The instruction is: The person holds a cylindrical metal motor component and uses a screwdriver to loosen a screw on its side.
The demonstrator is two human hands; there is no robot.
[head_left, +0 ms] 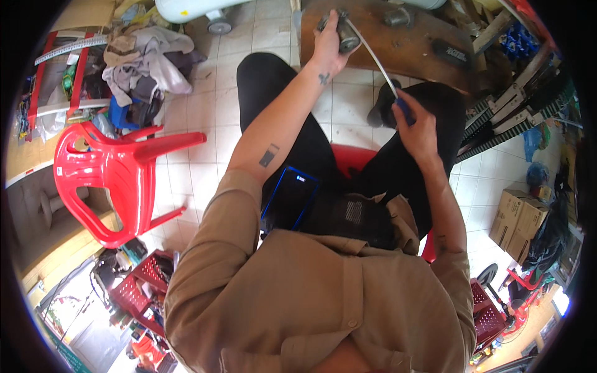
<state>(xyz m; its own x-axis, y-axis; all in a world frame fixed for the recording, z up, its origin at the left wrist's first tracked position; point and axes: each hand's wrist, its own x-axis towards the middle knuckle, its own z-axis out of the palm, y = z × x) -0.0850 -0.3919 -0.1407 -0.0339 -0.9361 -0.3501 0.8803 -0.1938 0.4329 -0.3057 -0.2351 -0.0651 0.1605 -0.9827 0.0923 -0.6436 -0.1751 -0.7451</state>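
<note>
Over the left part of a low brown wooden table (pixel 404 59), my left hand (pixel 331 48) is closed around a greyish metal cylindrical part (pixel 349 41). My right hand (pixel 415 127) grips the blue handle of a long screwdriver (pixel 376 59). Its pale shaft slants up and left, and the tip is at the metal part; whether it touches or sits inside cannot be made out. A second small metal part (pixel 398 17) lies at the table's far side. Near the table's right end rests a black oblong object (pixel 449 53).
A phone (pixel 291 199) lies on my lap. To the left, a red plastic chair (pixel 118 177) lies tipped over, below a heap of cloth (pixel 146 59). Slotted metal bars (pixel 507 121) stand close on the right, with a cardboard box (pixel 518 224) beyond. A white tank on wheels (pixel 199 7) is at the far left.
</note>
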